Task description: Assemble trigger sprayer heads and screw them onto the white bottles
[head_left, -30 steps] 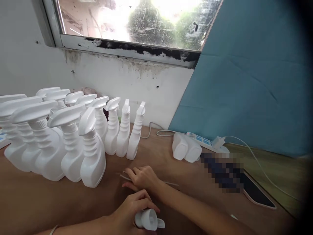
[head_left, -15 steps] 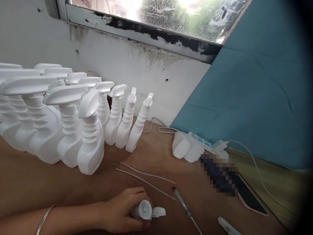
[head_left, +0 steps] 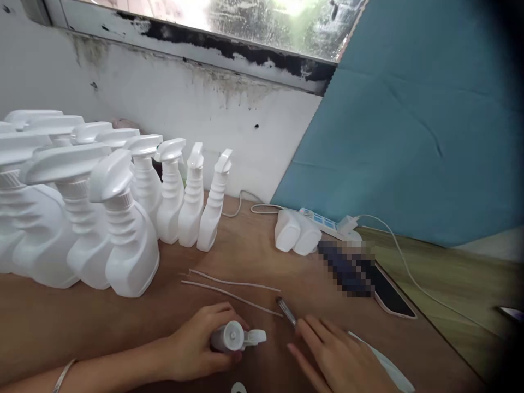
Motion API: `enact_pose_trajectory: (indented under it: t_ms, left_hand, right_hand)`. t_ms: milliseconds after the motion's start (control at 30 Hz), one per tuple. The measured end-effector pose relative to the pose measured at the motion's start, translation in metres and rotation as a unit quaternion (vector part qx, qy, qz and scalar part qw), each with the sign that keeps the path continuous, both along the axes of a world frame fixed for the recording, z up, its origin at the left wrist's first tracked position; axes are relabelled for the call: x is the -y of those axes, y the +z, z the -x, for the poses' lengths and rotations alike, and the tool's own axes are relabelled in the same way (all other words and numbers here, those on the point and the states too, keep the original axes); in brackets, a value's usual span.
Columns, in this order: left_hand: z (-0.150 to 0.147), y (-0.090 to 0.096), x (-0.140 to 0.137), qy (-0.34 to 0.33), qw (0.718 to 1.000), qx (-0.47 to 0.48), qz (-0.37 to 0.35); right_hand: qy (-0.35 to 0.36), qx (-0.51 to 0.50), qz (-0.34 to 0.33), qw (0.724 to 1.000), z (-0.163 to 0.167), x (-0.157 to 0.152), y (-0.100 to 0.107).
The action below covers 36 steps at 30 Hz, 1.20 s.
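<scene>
My left hand is wrapped round a white spray trigger head. Its round threaded-collar end faces up and its trigger points right. My right hand is spread low over the table, thumb apart from the fingers. Its fingertips reach the slim pen-like tool, whose rear part lies hidden under that hand. Two thin white tubes rest on the table just beyond both hands. A white strip pokes out beside my right hand. Part of a small white ring shows at the bottom edge.
Several white spray bottles stand upright at the left. Two white bottles lie near a power strip with a cable. A phone lies at the right on the wooden table. A blue cloth hangs behind.
My right hand has come into view and reached over the pen-like tool. My left hand still holds the trigger head. The camera view has shifted to the right.
</scene>
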<state>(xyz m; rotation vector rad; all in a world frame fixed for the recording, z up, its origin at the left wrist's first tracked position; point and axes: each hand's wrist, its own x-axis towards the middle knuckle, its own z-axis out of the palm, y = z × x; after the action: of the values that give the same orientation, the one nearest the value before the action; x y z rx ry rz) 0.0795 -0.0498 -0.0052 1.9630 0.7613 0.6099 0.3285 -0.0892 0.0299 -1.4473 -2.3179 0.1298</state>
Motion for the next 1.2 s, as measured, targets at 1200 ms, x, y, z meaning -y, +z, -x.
enact_pose_trajectory:
  t_ms: [1200]
  left_hand:
    - [-0.018,-0.018,-0.012,0.001,0.993,-0.064,-0.102]
  right_hand:
    - [0.11,-0.343,0.091,0.928,0.029,-0.018,-0.027]
